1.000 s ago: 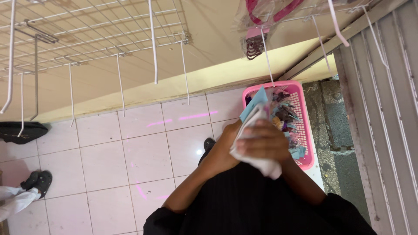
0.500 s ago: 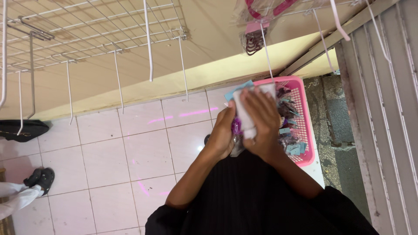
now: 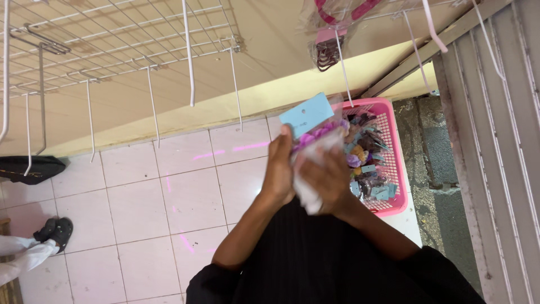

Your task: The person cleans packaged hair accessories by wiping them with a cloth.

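Both forearms rise from the black sleeves at the bottom of the view and meet over the tiled floor, just beside the pink basket. The left hand stands upright with its back to the camera, fingers pointing up toward the wall, its grip clamped on a small clear packet of purple pieces topped by a light blue card with a punched hole. The card sticks up above the fingertips, tilted, its upper edge overlapping the near rim of the pink basket in the view. The right hand lies against the left one on the basket side, palm turned toward the packet, its grip closed around a white cloth that is pressed on the packet's lower part; the cloth's loose end hangs below the palm. The two hands touch each other.

The pink basket sits on the floor against the wall base and holds many more carded packets in purple, dark and orange shades. Above the basket, white wire hooks jut from a wire grid panel, and a bagged dark item hangs from one. Far from the basket, at the left edge, a black shoe and a white trouser leg of another person show.
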